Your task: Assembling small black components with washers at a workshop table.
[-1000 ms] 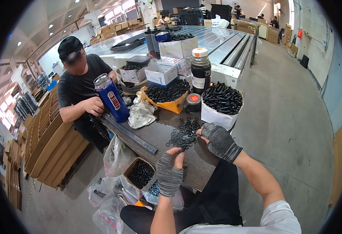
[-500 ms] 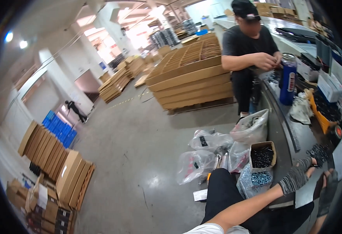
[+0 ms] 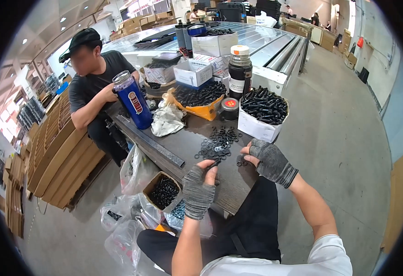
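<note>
My left hand (image 3: 198, 191), in a grey fingerless glove, pinches a black bolt (image 3: 215, 163) between thumb and forefinger above the table's near side. Beyond it lies a loose pile of black and grey washers (image 3: 209, 148), with small black rings (image 3: 229, 134) heaped behind. My right hand (image 3: 271, 158), gloved the same way, bends its fingers together over the table right of the pile. A few black rings (image 3: 242, 162) are beside its fingertips; what those fingers hold, if anything, is too small to tell.
On the table (image 3: 238, 188) stand a white box of black bolts (image 3: 263, 108), an orange-edged bag of bolts (image 3: 199, 99), a round tin (image 3: 229, 109), a black thermos (image 3: 240, 73) and a blue bottle (image 3: 135, 103). A co-worker (image 3: 96, 78) sits at left. A carton of black parts (image 3: 163, 191) sits below.
The view has swung right toward the table, so both hands now appear near the middle. The left hand now shows a bolt in its pinch.
</note>
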`<action>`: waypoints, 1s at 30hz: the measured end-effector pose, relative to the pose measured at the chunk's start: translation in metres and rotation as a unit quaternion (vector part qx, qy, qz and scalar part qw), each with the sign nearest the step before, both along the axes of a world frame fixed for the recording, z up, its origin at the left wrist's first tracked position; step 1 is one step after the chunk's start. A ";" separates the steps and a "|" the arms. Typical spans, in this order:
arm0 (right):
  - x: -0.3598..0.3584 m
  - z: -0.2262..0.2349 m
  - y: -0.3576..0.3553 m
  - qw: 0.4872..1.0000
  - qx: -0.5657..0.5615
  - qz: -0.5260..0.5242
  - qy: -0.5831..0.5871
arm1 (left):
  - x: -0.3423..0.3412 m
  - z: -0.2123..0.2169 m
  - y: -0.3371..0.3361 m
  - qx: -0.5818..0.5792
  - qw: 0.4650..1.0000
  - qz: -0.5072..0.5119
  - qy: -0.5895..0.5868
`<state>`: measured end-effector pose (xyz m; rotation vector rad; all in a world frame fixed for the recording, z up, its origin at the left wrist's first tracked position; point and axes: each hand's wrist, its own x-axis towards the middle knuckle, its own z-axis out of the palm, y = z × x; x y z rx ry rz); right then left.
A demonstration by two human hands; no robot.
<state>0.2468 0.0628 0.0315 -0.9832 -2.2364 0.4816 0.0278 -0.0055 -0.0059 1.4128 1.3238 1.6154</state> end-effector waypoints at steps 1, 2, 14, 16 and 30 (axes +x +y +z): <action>0.004 -0.003 0.001 1.000 0.003 -0.004 0.002 | 0.004 -0.001 0.001 -0.013 1.000 -0.007 -0.016; 0.005 -0.006 0.001 0.998 0.044 0.017 -0.038 | 0.006 -0.003 0.000 -0.005 1.000 -0.010 -0.018; -0.003 -0.001 -0.016 0.952 -0.213 0.061 0.212 | 0.000 0.003 -0.002 -0.010 0.999 -0.050 0.004; -0.016 0.020 -0.017 0.905 -0.353 0.060 0.230 | 0.001 0.014 -0.005 -0.013 0.997 -0.061 -0.040; -0.034 0.009 -0.002 0.848 -0.432 0.110 0.287 | 0.007 0.015 -0.005 -0.015 0.989 -0.086 -0.122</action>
